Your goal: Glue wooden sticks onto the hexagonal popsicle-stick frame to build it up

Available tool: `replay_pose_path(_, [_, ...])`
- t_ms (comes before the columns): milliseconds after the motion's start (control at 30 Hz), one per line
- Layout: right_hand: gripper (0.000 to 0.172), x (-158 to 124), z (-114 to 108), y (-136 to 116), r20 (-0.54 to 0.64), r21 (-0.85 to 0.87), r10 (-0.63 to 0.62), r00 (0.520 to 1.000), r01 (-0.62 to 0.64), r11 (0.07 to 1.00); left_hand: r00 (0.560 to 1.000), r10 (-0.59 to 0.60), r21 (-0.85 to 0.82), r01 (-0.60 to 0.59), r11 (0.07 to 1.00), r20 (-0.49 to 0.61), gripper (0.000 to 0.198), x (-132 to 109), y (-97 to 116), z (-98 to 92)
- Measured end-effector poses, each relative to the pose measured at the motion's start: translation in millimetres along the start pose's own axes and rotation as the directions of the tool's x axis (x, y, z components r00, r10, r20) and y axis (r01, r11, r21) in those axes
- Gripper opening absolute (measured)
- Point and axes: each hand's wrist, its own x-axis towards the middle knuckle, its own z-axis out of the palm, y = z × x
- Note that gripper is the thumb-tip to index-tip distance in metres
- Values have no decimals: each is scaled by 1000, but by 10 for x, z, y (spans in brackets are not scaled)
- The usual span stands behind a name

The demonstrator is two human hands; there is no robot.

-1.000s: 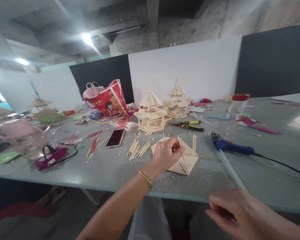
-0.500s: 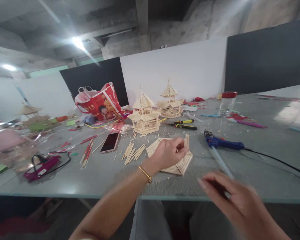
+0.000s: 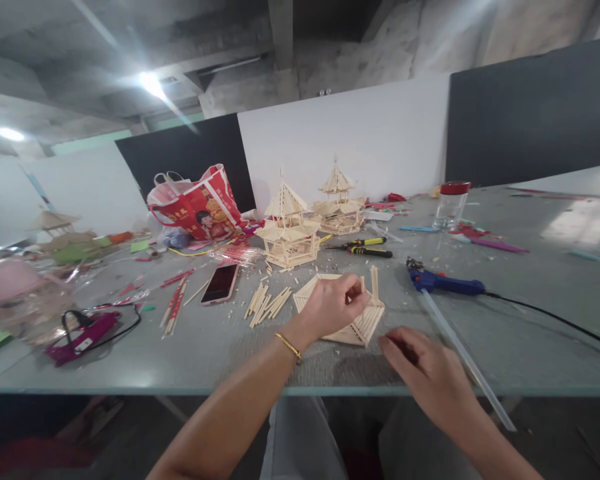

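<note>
A flat many-sided panel of thin wooden sticks lies on the table in front of me. My left hand reaches over it, thumb and finger pinched on a short wooden stick that points up. Beside those fingertips, another wooden stick piece stands upright at the panel's far right edge. My right hand hovers near the panel's front right corner, apart from it. Its fingers are curled and the thumb meets the index finger; whether anything is between them is hidden.
A blue glue gun lies at right, its clear glue stick jutting over the table edge. Left of the panel are loose sticks and a phone. Pliers, two stick pavilions, a jar and a red bag stand behind.
My right hand has moved left and slightly up, closer to the panel. My left hand has shifted slightly left of the upright stick piece, and a stick now shows at its fingertips.
</note>
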Motion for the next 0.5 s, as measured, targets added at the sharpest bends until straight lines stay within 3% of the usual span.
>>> replay_pose_path(167, [28,72,-20,-25,87,8,72,994,-73,997,1000,13,23,-13,1000,-7,13,3,3,-5])
replay_pose_path(500, [27,64,-9,-27,55,-17,58,997,-57,998,998,59,40,-61,997,36,12,-5,4,-14])
